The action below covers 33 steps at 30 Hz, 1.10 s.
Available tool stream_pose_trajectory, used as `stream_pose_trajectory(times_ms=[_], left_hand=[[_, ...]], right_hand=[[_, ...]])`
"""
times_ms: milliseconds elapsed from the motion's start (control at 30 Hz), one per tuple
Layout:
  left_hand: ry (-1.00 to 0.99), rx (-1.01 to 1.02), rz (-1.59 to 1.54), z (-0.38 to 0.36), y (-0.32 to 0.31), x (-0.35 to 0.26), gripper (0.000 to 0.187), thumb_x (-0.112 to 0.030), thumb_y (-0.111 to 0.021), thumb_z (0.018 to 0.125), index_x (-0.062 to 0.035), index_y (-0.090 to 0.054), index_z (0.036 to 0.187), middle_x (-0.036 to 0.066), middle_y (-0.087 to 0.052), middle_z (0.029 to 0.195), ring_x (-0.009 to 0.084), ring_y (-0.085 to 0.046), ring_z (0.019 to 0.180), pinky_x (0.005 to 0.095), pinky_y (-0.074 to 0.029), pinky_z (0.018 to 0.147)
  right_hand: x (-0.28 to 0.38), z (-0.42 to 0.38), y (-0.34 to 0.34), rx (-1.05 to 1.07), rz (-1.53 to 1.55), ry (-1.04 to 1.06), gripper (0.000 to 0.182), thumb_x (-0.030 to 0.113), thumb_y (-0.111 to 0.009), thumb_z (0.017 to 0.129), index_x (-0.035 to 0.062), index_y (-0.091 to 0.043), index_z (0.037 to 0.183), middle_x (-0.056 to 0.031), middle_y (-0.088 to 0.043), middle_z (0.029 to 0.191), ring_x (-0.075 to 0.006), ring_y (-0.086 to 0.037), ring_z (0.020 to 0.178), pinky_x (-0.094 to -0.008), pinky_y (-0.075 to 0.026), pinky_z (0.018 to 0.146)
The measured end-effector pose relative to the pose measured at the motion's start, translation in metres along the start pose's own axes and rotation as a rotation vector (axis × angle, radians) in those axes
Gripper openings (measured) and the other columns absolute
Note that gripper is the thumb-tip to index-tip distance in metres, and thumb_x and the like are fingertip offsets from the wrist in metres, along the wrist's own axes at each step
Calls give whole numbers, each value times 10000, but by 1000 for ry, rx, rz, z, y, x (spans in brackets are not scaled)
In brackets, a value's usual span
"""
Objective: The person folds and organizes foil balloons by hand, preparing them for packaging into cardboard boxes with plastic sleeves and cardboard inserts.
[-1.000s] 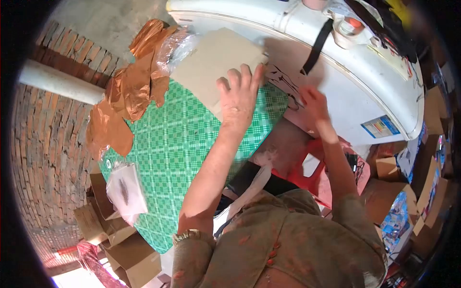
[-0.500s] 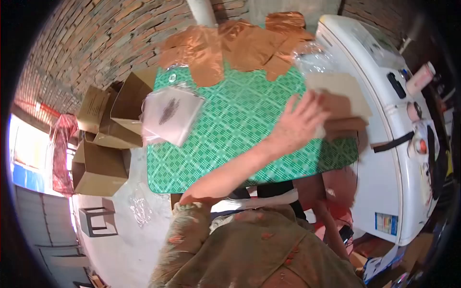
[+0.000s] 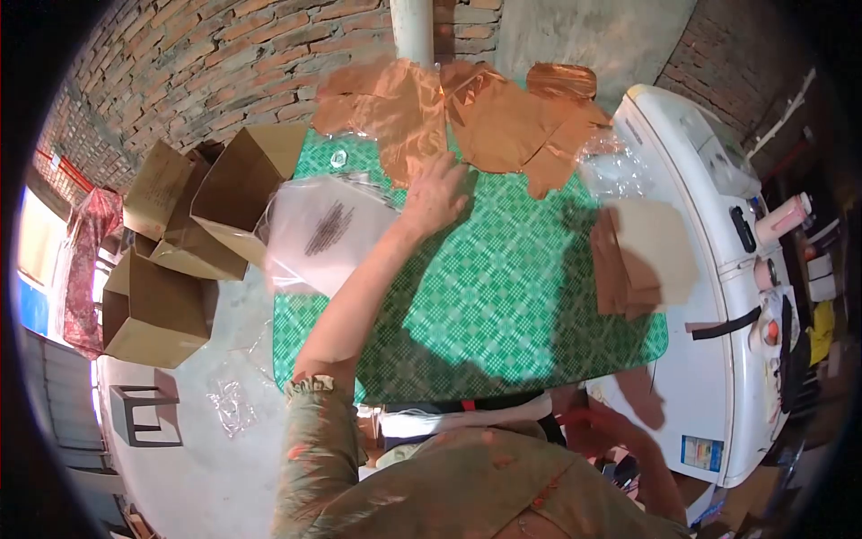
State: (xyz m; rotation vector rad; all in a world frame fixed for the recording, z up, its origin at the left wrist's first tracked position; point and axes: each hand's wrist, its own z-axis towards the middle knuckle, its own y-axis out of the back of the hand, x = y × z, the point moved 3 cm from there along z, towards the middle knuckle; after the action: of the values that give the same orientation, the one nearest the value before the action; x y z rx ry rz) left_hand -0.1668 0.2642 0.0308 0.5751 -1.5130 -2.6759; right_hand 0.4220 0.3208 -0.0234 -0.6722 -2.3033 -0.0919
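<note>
My left hand (image 3: 437, 193) reaches across the table to the near edge of a copper-coloured foil sheet or bag (image 3: 409, 112). Its fingers point away from me, slightly bent and a little apart, with nothing seen in them. More copper foil pieces (image 3: 512, 126) lie beside it along the far edge. Left of my forearm is a stack of clear plastic bags (image 3: 332, 225) with dark printing. Below the table's near edge, on the right, my right hand (image 3: 588, 429) is in shadow, its fingers not clear.
A green checked cloth (image 3: 476, 278) covers the table. At its right lie flat tan pieces (image 3: 651, 251) and crumpled clear plastic (image 3: 620, 166). A white fridge-like appliance (image 3: 709, 359) borders the right side. Open cardboard boxes (image 3: 162, 305) stand left, near a small dark stool (image 3: 144, 415).
My left hand has swung left and away from the tan pieces at the right to the copper foil's edge. The view has shifted too. My right hand stays low.
</note>
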Motion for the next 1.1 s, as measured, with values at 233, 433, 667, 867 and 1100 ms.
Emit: stream_pose_trajectory(times_ms=[233,433,667,867,1100], left_hand=[[47,54,24,54,-36,21,614,-245,-744,915,-81,-556,1476,199,-437,1612,415,-409,1492,538,-378,1210],[84,61,0,63,-39,21,572,-227,-733,919,-61,-567,1441,223,-448,1594,426,-429,1474,539,-380,1207],[105,-44,-142,57,-20,34,596,-204,-735,933,-39,-541,1472,242,-484,1558,433,-489,1418,501,-418,1188],[192,-107,-313,53,-2,34,617,-281,-731,975,-17,-521,1491,234,-550,1498,402,-568,1358,460,-497,1112],[745,24,-1322,50,9,40,705,-637,-561,1043,-31,-585,1401,167,-709,1142,239,-717,972,359,-588,893]], right_hand=[[271,47,-100,-114,-770,561,144,117,-611,1040,-3,-676,1085,-112,-734,903,-208,-726,793,-353,-562,691],[388,250,-130,-442,-1432,1516,343,224,-726,912,30,-659,1187,-137,-678,1153,-383,-645,1091,-474,-530,938],[391,348,-115,-644,-1692,1448,229,190,-694,946,42,-643,1113,-144,-705,1199,-339,-693,1097,-444,-559,927],[420,328,-102,-663,-1137,1250,108,154,-655,995,46,-652,1002,-224,-681,886,-427,-689,834,-495,-553,707],[407,234,-145,-504,-1031,1596,74,127,-671,967,56,-655,979,-181,-691,923,-408,-676,868,-491,-546,743]])
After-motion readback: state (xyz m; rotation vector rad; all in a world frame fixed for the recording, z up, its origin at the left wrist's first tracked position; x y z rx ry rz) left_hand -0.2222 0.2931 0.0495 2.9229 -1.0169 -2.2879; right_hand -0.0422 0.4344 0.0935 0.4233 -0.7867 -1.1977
